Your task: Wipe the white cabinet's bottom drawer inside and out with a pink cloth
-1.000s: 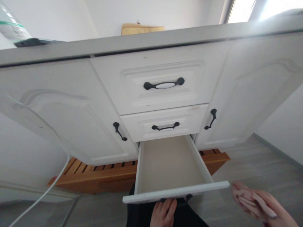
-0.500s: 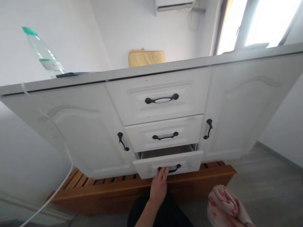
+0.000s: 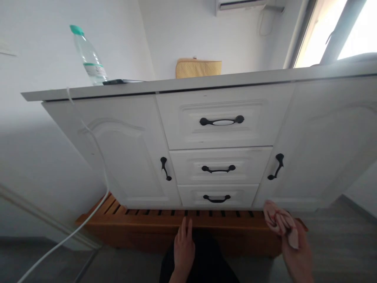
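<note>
My left hand (image 3: 184, 247) is in front of the wooden slatted bench (image 3: 138, 232), below the cabinet. Its fingers are stretched out, and nothing is in them. The bottom drawer (image 3: 189, 196) of the white cabinet is closed flush, its black handle (image 3: 217, 200) a little above my fingertips. At the lower right my right hand (image 3: 299, 253) grips a crumpled pink-and-white cloth (image 3: 279, 220), held in front of the right cabinet door (image 3: 312, 157). The middle drawer (image 3: 188, 167) and the top drawer (image 3: 179, 131) are closed too.
A clear bottle (image 3: 91, 59) with a green cap and a flat dark object (image 3: 122, 81) stand on the countertop (image 3: 188, 81). A white cable (image 3: 104, 169) hangs across the left door (image 3: 129, 157). Behind the counter is a yellow quilted item (image 3: 198, 69). A window is at upper right.
The bottom drawer has gone from partly open to closed. My left hand has let go of its handle and drawn back lower. My right hand has risen with the cloth toward the right door.
</note>
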The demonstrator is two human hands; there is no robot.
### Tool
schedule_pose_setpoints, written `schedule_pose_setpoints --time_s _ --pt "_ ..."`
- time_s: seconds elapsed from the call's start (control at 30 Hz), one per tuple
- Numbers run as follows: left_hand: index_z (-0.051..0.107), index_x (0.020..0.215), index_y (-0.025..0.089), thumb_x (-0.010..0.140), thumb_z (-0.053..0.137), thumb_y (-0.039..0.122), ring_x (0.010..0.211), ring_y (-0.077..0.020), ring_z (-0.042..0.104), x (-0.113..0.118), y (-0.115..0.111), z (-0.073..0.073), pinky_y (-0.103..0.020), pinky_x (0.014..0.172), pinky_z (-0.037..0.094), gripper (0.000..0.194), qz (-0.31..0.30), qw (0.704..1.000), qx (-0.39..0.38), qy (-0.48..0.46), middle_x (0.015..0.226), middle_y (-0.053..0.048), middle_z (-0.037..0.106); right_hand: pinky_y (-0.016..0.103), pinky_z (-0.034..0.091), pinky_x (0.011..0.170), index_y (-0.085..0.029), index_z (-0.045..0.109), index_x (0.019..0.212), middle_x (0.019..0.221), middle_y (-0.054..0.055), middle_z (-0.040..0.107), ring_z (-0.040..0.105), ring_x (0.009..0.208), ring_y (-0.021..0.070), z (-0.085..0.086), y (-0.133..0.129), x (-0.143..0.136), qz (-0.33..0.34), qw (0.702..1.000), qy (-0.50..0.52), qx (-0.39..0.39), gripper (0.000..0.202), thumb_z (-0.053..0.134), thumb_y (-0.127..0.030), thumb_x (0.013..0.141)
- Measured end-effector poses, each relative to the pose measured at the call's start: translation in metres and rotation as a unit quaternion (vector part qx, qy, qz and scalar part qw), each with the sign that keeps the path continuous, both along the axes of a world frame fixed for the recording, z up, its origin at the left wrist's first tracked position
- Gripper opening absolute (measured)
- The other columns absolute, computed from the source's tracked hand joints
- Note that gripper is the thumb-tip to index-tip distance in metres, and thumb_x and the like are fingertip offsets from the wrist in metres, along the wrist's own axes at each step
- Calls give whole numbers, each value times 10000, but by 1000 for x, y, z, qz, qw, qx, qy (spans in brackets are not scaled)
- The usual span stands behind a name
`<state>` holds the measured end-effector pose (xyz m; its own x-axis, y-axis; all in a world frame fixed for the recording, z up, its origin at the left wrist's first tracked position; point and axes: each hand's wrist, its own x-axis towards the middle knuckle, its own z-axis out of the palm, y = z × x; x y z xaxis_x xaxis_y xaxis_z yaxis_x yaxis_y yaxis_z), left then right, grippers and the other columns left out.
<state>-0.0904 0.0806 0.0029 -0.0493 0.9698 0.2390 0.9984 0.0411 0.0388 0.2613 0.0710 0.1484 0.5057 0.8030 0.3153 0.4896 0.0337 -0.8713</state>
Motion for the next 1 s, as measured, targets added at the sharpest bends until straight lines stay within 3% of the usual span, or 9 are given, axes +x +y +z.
schedule_pose_setpoints --time_s 0.07,0.13,0.27,0.37,0.47,0.67,0.83,0.9,1.0 --pt "499 1431 179 933 418 151 1355 -294 482 -17 -22 -17 -414 984 495 505 122 991 -51 -6 1509 -149 480 530 333 1155 -189 622 1219 1331 155 595 504 1308 327 10 43 -2 26 986 -98 132 404 477 -399 906" --pt "545 1365 150 988 385 303 1231 -310 569 -27 -32 -22 -420 853 522 438 197 975 -96 -26 1316 -166 607 554 356 1125 -152 665 1174 1283 165 609 514 1278 330 6 84 -10 17 965 -166 202 399 460 -379 918" --pt "609 1206 161 988 356 347 980 -278 647 -30 -21 -11 -384 719 475 382 208 968 -130 -47 1054 -108 645 608 355 1077 -101 640 1242 1265 232 570 468 1275 376 -28 128 -35 -65 949 -241 195 452 435 -352 927" --pt "641 1062 175 955 393 319 969 -286 636 -29 -7 -4 -397 753 441 306 213 966 -138 -56 1007 -96 640 574 339 1099 -143 613 1311 1296 229 560 453 1293 363 -42 124 -58 -33 940 -293 171 441 467 -341 945" --pt "642 1063 173 938 406 294 979 -285 623 -28 1 -4 -403 791 413 293 219 964 -135 -61 1020 -99 639 570 356 1076 -172 634 1292 1322 204 529 459 1285 359 -41 115 -94 33 924 -348 155 409 482 -340 952" --pt "646 1015 183 947 400 292 982 -272 608 -34 -2 -7 -393 814 380 277 224 965 -122 -66 1003 -93 635 488 380 986 -327 627 1313 1200 110 570 524 1126 283 -36 127 -205 151 898 -376 170 461 484 -137 918" --pt "642 1005 184 945 416 288 990 -270 610 -38 -5 -2 -385 803 375 256 228 963 -121 -78 1001 -90 643 438 362 872 -414 574 1370 1180 70 633 508 1054 272 -27 134 -292 229 892 -362 141 567 530 -102 899" --pt "640 1001 181 945 419 289 985 -267 613 -39 -6 -1 -380 794 374 253 225 963 -126 -78 1001 -88 644 432 342 844 -444 564 1370 1183 51 663 506 1036 269 -28 135 -308 247 888 -369 116 569 557 -113 907" --pt "636 1006 180 948 411 296 968 -268 618 -39 -6 0 -384 783 374 260 221 964 -126 -70 999 -86 643 431 328 845 -451 557 1369 1197 23 685 512 1035 256 -35 135 -307 274 872 -392 102 545 571 -136 925"
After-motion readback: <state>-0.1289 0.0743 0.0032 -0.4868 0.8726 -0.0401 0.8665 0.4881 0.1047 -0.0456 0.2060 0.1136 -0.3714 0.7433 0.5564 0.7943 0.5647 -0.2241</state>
